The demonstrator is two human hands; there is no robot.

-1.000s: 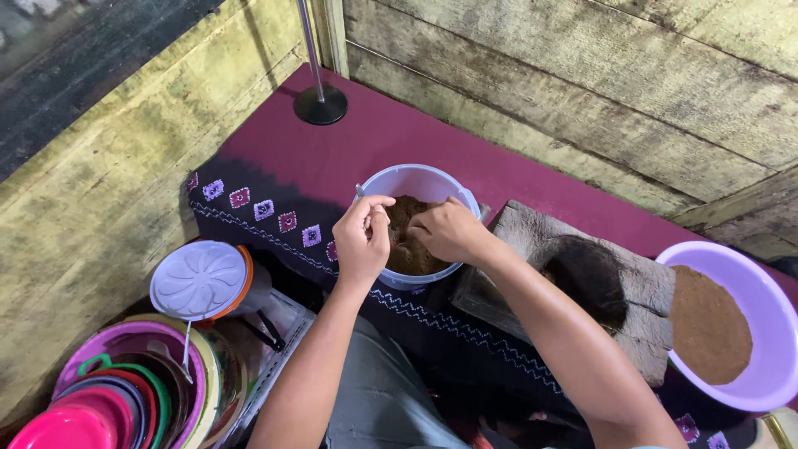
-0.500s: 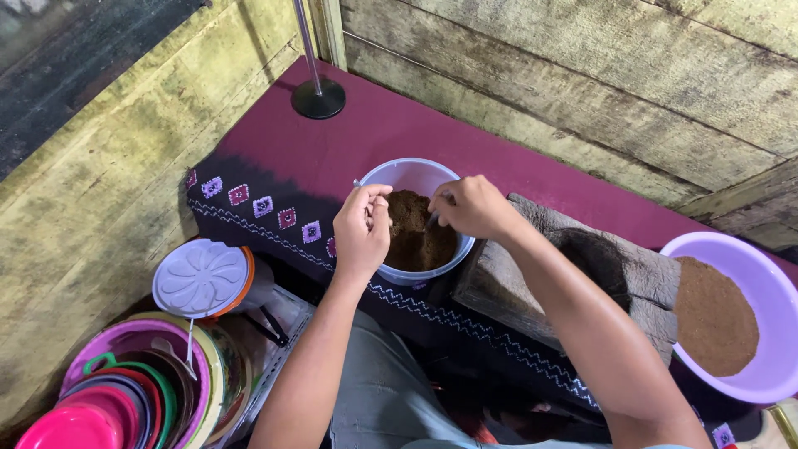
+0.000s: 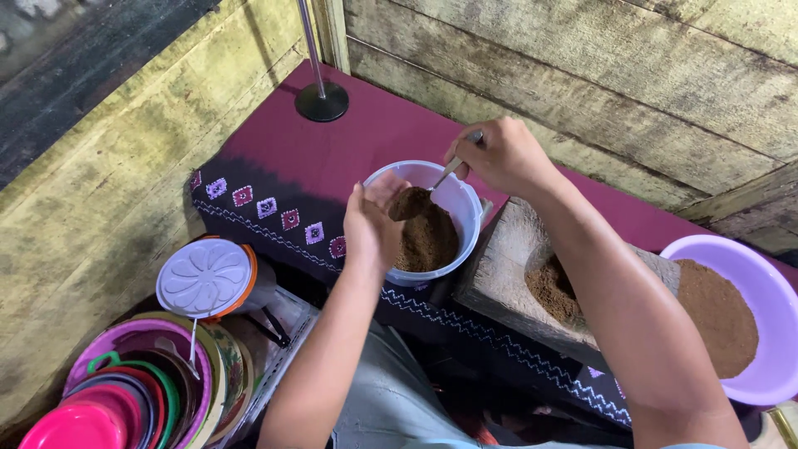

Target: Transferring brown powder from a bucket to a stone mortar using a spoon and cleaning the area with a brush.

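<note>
Overhead, maroon cloth (image 3: pixel 366 133) (zigzag-trimmed) covers a surface beside plank walls (image 3: pixel 582 66).

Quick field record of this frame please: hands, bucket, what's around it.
left hand: cupped over the white plastic bucket, palm up
right hand: grips a metal spoon heaped with brown powder
bucket: partly filled with the powder
wooden mortar block: right of bucket
lilac plastic basin: far right, holds powder
surface: maroon patterned cloth

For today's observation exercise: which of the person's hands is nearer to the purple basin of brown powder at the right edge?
The right hand. It holds a spoon over the white bowl, on the side towards the purple basin; the left hand is at the bowl's far side.
</note>
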